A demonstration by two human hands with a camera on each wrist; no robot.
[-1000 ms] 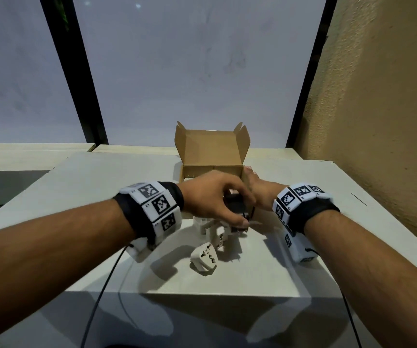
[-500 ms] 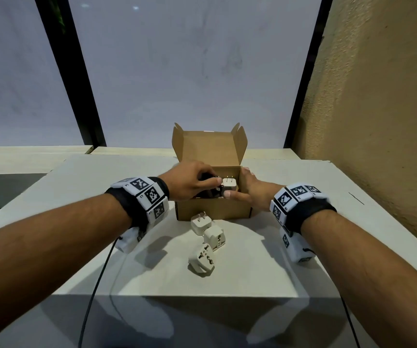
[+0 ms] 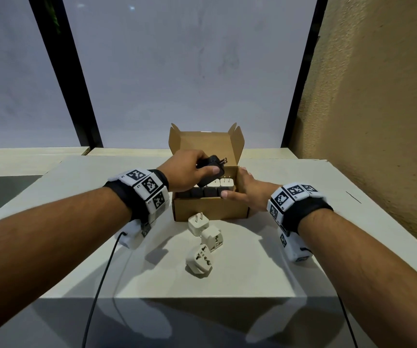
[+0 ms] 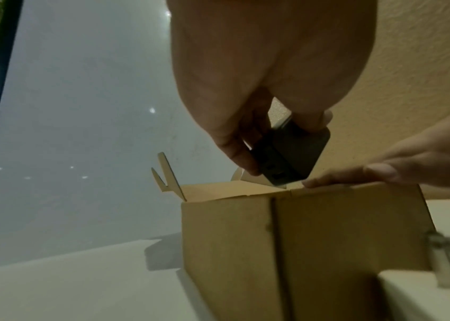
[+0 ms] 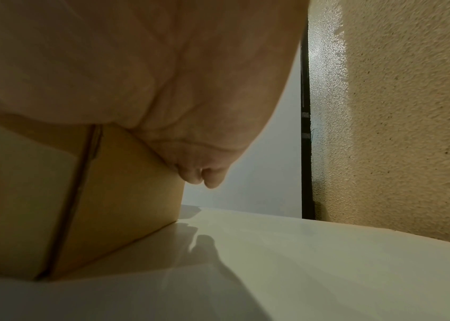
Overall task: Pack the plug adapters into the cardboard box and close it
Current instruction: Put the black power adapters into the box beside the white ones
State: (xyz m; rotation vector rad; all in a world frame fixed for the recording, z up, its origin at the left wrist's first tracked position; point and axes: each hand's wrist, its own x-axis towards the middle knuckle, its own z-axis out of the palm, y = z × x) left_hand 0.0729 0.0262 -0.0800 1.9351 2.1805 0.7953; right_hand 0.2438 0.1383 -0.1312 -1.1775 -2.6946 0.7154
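An open cardboard box (image 3: pixel 210 209) stands mid-table with its lid flap upright. Inside, a row of black adapters (image 3: pixel 203 192) sits in front and white adapters (image 3: pixel 221 182) behind. My left hand (image 3: pixel 190 173) pinches a black plug adapter (image 3: pixel 211 170) tilted just above the box opening; the left wrist view shows the black adapter (image 4: pixel 290 156) between thumb and fingers over the box (image 4: pixel 300 239). My right hand (image 3: pixel 246 192) grips the box's right side, thumb on the front rim. Three white adapters (image 3: pixel 205 241) lie on the table before the box.
The white table (image 3: pixel 303 247) ends at a front edge near me. A textured beige wall (image 3: pixel 378 121) rises on the right, a window with black frames behind. A black cable (image 3: pixel 102 272) hangs from my left wrist.
My left hand lifted the black adapter from the pile before the box up to the box opening. The right hand placed a white adapter inside and now holds the box's side.
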